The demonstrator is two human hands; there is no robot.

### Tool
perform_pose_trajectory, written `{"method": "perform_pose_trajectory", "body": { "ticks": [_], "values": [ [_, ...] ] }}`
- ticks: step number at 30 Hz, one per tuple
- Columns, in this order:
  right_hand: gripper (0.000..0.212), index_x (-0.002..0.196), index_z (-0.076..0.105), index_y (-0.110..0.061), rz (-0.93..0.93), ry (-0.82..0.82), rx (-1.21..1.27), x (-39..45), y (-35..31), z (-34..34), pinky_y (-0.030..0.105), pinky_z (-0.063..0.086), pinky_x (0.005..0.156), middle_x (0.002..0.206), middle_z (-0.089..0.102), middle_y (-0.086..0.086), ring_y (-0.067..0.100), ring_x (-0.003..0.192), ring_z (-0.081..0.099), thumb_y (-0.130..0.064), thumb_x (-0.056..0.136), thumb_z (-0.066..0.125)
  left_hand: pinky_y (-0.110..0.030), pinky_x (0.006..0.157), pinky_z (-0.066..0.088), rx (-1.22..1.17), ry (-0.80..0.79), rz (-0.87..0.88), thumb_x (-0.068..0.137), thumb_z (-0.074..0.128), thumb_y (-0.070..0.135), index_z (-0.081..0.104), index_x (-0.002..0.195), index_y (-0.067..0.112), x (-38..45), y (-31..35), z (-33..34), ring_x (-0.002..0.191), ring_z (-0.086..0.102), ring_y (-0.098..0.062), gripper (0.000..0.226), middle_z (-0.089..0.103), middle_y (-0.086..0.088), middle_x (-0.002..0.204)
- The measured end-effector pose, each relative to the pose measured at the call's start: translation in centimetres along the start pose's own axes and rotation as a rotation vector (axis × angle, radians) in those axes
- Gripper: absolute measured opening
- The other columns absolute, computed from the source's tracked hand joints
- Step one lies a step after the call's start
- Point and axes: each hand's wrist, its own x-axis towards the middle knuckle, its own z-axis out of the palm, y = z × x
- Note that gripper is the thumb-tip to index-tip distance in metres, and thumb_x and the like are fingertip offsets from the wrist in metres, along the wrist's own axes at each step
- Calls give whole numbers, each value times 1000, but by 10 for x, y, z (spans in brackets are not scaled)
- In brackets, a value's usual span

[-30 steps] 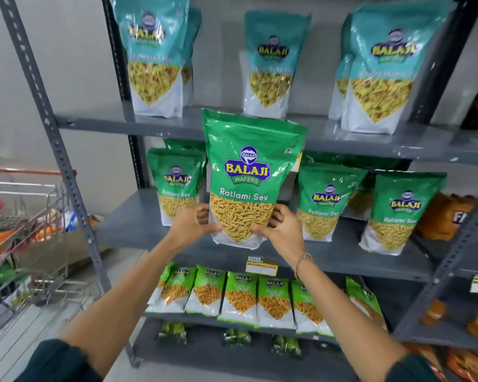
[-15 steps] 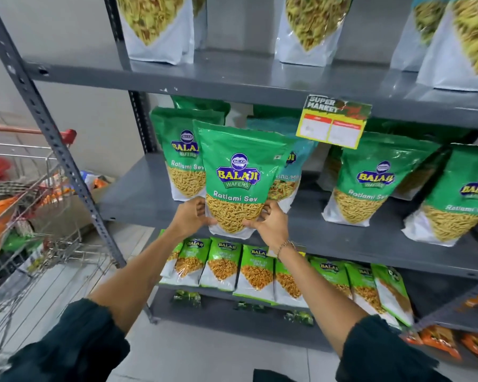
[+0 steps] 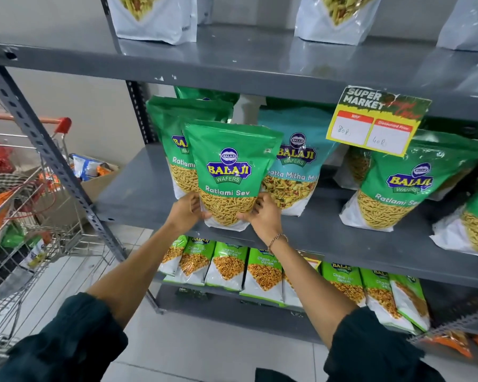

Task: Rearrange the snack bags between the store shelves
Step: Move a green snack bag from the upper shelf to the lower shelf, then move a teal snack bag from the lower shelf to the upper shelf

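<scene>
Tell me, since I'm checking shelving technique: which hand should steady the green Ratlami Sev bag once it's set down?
Probably the left hand: it grips the held bag beside the matching bag, where tipping seems likeliest.

shopping cart (image 3: 36, 216), price tag (image 3: 375, 121), cardboard box (image 3: 100, 183)

One view only, head cam, wide-angle, worn on the person, so no 2nd view to share anything with. Looks fwd and slightly down at a grey shelf unit, close: both forearms reach into frame from the bottom edge, left hand (image 3: 186, 213) and right hand (image 3: 262, 217) sit near centre. Just above the hands the middle shelf (image 3: 138, 197) fills the mid-frame; the upper shelf (image 3: 232, 64) runs across the top, well above them, bags on it cropped by the frame edge. Below the wrists, a lower shelf row and floor tiles. Far left of the left hand, a wire cart (image 3: 25, 216). Edges bend w/ lens distortion.
</scene>
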Motion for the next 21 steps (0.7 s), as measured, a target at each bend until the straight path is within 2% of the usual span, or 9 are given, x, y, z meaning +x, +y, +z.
{"method": "perform_pose_trajectory", "body": {
  "ticks": [3, 5, 7, 9, 12, 14, 17, 19, 21],
  "values": [
    [57, 113, 44, -7, 3, -89, -17, 0, -2, -4, 37, 47, 100, 125, 58, 15, 22, 114, 56, -1, 67, 77, -37, 106, 38, 67, -20, 4, 74, 75, 14, 36, 134, 7, -1, -1, -1, 128, 47, -27, 72, 50, -12, 138],
    [55, 118, 46, -8, -11, -99, -50, -4, -1, -13, 33, 47, 99, 124, 59, 12, 19, 113, 56, -2, 71, 73, -38, 97, 44, 105, 109, 50, 73, 76, 17, 38, 128, 9, -14, 0, 5, 114, 52, -23, 68, 54, -9, 124],
    [43, 115, 53, -9, -45, 12, -124, -11, 2, -30, 25, 50, 90, 114, 65, 8, 12, 101, 60, -5, 75, 70, -31, 75, 48, 48, 300, 126, 77, 73, 21, 47, 106, 10, -40, 4, 19, 84, 51, -16, 41, 54, -2, 94],
    [29, 105, 60, -8, -67, 208, -167, -17, 6, -51, 25, 54, 82, 101, 70, 8, 11, 86, 63, -10, 77, 69, -29, 64, 48, 40, 286, 193, 85, 63, 28, 51, 91, 12, -67, 13, 39, 73, 54, -15, 21, 57, 2, 79],
    [22, 96, 62, -4, -49, 463, -169, -17, 13, -83, 35, 55, 78, 92, 71, 13, 15, 76, 63, -12, 77, 69, -33, 75, 51, 125, 50, 357, 91, 54, 29, 57, 98, 12, -79, 23, 76, 87, 63, -19, 19, 66, -2, 92],
    [28, 96, 58, -3, 4, 508, -162, -12, 15, -99, 35, 53, 76, 94, 69, 17, 22, 79, 64, -12, 74, 72, -28, 86, 48, 163, -80, 447, 93, 51, 22, 56, 112, 10, -70, 34, 104, 104, 61, -22, 24, 65, -9, 110],
    [49, 112, 51, -2, 91, 402, -194, 4, 17, -112, 21, 42, 77, 112, 61, 17, 25, 97, 60, -18, 72, 76, -36, 111, 33, 73, -177, 346, 89, 55, 13, 29, 141, 10, -57, 57, 140, 135, 37, -26, 58, 39, -12, 146],
    [66, 126, 41, -3, 143, 299, -212, 14, 22, -115, 26, 40, 90, 128, 53, 15, 26, 115, 52, -21, 72, 76, -29, 114, 17, 64, -132, 210, 88, 57, 13, 7, 146, 8, -45, 69, 153, 144, 18, -24, 77, 16, -11, 156],
    [79, 135, 30, -4, 193, 217, -217, 22, 24, -117, 35, 36, 101, 137, 47, 14, 28, 126, 44, -23, 73, 75, -26, 112, 15, 57, -86, 90, 90, 54, 14, -1, 146, 3, -32, 78, 159, 144, 15, -25, 79, 11, -14, 157]
  ]
}}
